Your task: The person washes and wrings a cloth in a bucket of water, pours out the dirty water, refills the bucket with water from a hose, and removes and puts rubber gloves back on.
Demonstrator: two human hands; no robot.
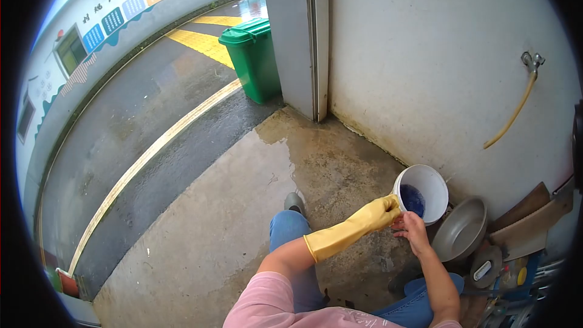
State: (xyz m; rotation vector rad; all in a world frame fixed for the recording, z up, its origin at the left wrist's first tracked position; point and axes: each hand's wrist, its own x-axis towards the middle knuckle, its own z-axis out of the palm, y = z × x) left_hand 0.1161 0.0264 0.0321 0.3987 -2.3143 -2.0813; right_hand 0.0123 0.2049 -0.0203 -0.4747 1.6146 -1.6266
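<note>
A long yellow rubber glove point(343, 231) covers my left hand point(385, 211) and forearm. Its fingers are curled in beside the rim of a white bucket point(441, 197); whatever lies inside them is hidden. My bare right hand point(414, 232) is just to the right and below, with its fingertips against the gloved fingers, and it seems to pinch the glove's end. Something dark blue point(412, 200) lies in the bucket, too unclear to name. The bucket stands tilted in view on the wet concrete floor, close to the wall.
Beside the bucket lean a grey metal basin point(460, 229) and some boards point(534, 222). A blue stool point(452, 280) is under me. A tap point(532, 61) with a yellow hose point(510, 118) hangs on the wall. A green wheeled bin point(255, 64) stands by the doorway.
</note>
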